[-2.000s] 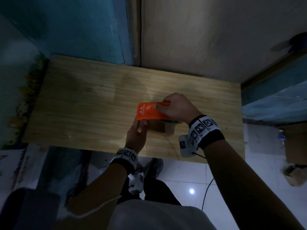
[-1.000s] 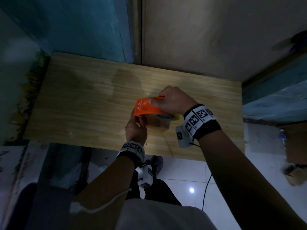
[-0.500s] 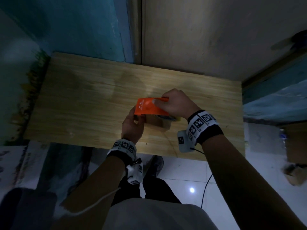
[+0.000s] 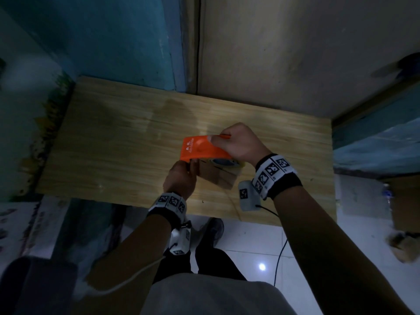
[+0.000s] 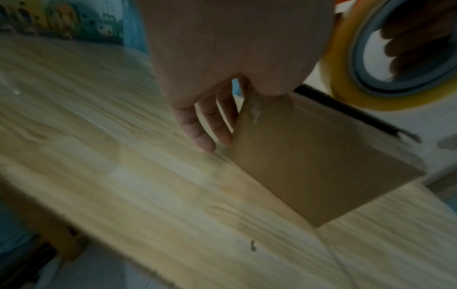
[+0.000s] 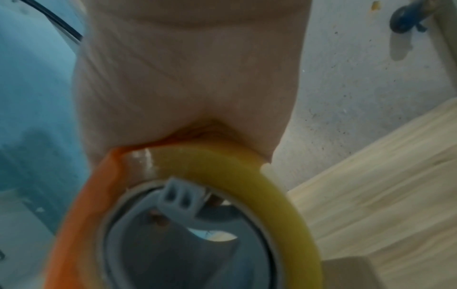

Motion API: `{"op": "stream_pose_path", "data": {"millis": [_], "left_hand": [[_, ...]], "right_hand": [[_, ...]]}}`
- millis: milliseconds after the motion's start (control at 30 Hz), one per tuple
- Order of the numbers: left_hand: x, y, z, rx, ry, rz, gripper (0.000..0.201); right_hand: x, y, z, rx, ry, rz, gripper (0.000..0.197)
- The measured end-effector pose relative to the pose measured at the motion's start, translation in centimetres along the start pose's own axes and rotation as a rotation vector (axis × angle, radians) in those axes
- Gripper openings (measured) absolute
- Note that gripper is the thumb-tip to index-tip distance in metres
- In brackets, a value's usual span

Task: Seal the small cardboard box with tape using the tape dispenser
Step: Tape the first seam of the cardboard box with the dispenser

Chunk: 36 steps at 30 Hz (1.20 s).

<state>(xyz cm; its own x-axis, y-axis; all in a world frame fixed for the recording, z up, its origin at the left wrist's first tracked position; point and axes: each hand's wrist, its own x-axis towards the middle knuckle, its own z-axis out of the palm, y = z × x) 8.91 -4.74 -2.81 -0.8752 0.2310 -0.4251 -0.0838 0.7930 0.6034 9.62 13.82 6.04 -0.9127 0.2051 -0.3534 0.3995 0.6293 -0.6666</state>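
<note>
Nearest the wearer, the left hand (image 4: 180, 178) holds the small cardboard box (image 4: 218, 177) at its left end. The left wrist view shows the thumb on the box's near face and the fingers (image 5: 205, 125) reaching straight down behind its far side, close together, so the box is pinched between thumb and fingers. The box sits on the wooden table (image 4: 118, 142) close to its near edge, one corner pointing toward the wearer.

Just above it, the right hand (image 4: 238, 144) grips the orange tape dispenser (image 4: 200, 150) from the right — thumb across its flat orange top, the other fingers curled round the far side and hidden in the head view. The dispenser hangs over the box top; whether it touches cannot be told. Its yellowish tape roll (image 6: 247, 176) on a grey hub (image 6: 178, 230) faces the wearer.

Beyond the table stand a teal wall (image 4: 109, 42) and a beige wall (image 4: 295, 53).
</note>
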Motion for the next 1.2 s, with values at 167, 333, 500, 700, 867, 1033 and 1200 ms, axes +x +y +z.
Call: {"op": "stream_pose_path", "data": {"millis": [167, 333, 500, 700, 867, 1033, 1200], "left_hand": [[0.4, 0.9, -0.4, 0.058, -0.013, 0.095, 0.037], [0.4, 1.0, -0.5, 0.045, -0.02, 0.117, 0.045], [0.4, 1.1, -0.8, -0.041, -0.017, 0.183, 0.051], [0.7, 2.5, -2.4, -0.252, 0.049, 0.223, 0.045], [1.3, 2.8, -3.5, -0.379, 0.137, 0.211, 0.018], [1.1, 4.6, -6.0, -0.818, -0.152, -0.054, 0.04], [0.8, 6.2, -7.3, -0.874, -0.368, -0.054, 0.052]], "right_hand": [[0.2, -1.9, -1.4, 0.219, 0.142, 0.04, 0.046], [0.6, -2.8, -3.5, 0.154, 0.187, -0.015, 0.053], [-0.5, -0.5, -2.8, 0.188, 0.15, 0.053, 0.055], [-2.2, 1.1, -2.9, 0.312, 0.163, 0.096, 0.045], [-2.7, 1.3, -3.0, 0.386, 0.175, 0.106, 0.042], [-3.3, 1.1, -3.1, 0.47, 0.141, 0.083, 0.026], [-3.4, 1.0, -2.8, 0.419, 0.086, 0.038, 0.024]]}}
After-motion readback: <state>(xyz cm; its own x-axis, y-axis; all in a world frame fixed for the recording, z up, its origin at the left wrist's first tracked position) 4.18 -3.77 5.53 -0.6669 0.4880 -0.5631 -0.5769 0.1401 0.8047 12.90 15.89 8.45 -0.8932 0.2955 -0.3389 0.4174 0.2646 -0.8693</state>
